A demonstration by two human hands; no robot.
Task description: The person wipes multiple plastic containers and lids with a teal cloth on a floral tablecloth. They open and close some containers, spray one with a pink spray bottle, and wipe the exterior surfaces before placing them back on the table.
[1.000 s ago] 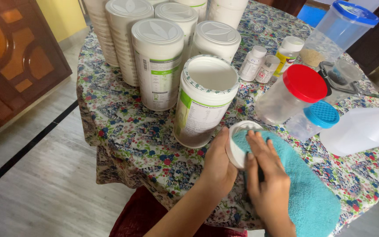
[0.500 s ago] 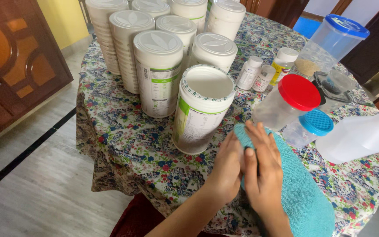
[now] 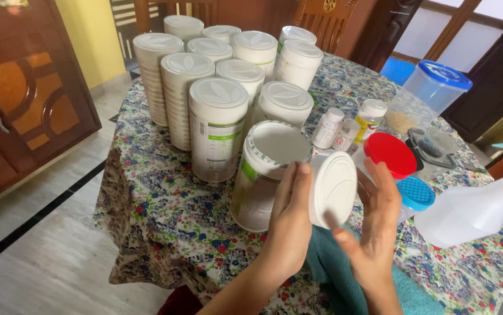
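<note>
Both hands clasp a round white plastic lid [image 3: 333,189], held upright on its edge above the table: the left hand [image 3: 289,224] presses flat against its left side, the right hand [image 3: 374,233] cups its right side with fingers spread and thumb reaching beneath. The lid sits just right of an open white plastic canister with a green-and-white label [image 3: 266,175], whose mouth stands uncovered on the round table draped in a floral cloth [image 3: 164,204]. A teal microfibre cloth [image 3: 333,268] lies below the hands at the table's near edge. Behind the open canister stand several closed white canisters [image 3: 216,125] in a cluster. To the right are a clear jar with a red lid [image 3: 388,154], a smaller container with a blue lid [image 3: 414,193], small white pill bottles [image 3: 336,129], a translucent spray bottle [image 3: 473,207] and a large clear tub with a blue lid [image 3: 432,96].
</note>
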